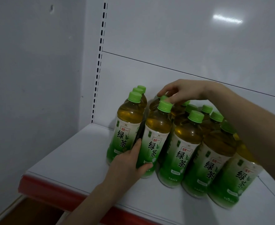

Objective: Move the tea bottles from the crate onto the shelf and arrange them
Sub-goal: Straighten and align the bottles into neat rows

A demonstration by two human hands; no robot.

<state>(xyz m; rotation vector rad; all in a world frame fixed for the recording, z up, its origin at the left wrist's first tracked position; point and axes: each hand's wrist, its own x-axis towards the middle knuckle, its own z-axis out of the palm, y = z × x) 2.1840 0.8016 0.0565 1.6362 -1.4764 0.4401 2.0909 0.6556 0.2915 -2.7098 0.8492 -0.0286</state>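
Two hands on the stock. Your left hand (128,161) grips the second front-row bottle (156,127), counting from the shelf's left edge. The thumb lies across the bottom of its green-and-white label and the fingers are tucked into the gap toward the leftmost bottle (128,120). Your right hand (182,91) reaches over the tops from the right, fingertips pinching the green screw cap (162,97) of the bottle directly behind that one.

The clear plastic green-tea bottles (182,153) number roughly a dozen, all with amber tea and green caps, all upright. They stand packed in short columns on the white metal shelf (71,159). The left column runs back toward the white back panel (182,38), near the shelf's back-left corner. Going right, the front bottles step closer to the front edge and its red front strip (52,190). The rightmost bottles are partly hidden by your right forearm.

The slotted upright (99,62) stands at the back-left corner, with the grey wall (28,62) to its left.
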